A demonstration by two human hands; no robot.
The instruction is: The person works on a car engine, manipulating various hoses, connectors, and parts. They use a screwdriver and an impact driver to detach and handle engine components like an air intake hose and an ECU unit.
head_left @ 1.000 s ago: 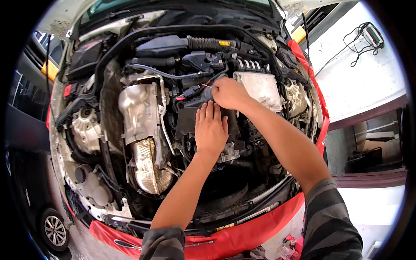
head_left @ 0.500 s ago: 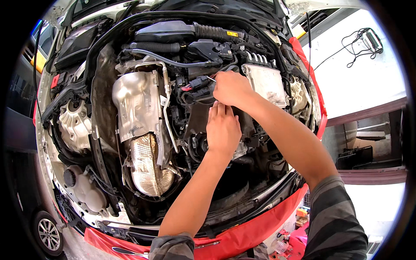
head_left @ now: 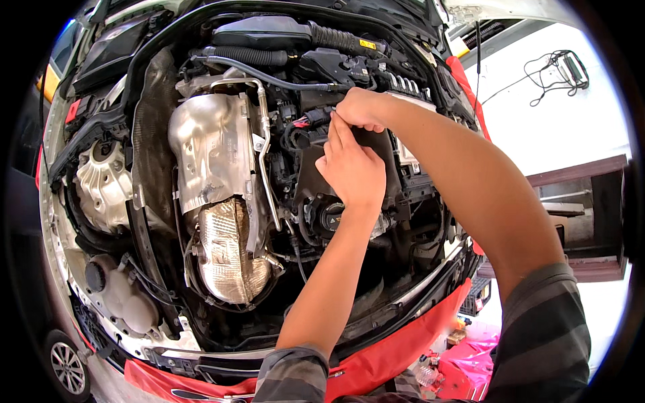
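Observation:
My right hand [head_left: 361, 107] is closed at a black connector [head_left: 318, 115] with pink wires, among hoses in the engine bay; whatever its fingers grip is mostly hidden. Just below it, my left hand [head_left: 354, 171] has its fingers apart and stretched, one fingertip reaching to my right fingertips. It lies over a dark engine cover [head_left: 309, 173], above a black cap [head_left: 333, 216]. Left of both hands are a silver heat shield [head_left: 205, 144] and a crinkled foil-covered part [head_left: 225, 252]. A pale metal unit [head_left: 410, 158] is partly hidden behind my right forearm.
A red protective cover [head_left: 396, 339] drapes the car's front edge, with a long tool [head_left: 211, 395] on it. A coolant reservoir [head_left: 124, 302] sits front left. A cabled device [head_left: 571, 70] rests on a white surface at right. A dark car's wheel [head_left: 67, 363] shows lower left.
My left hand has moved up from the cover to my right fingertips, and my right hand has shifted slightly upward. The view has also shifted, moving the engine bay's left side outward.

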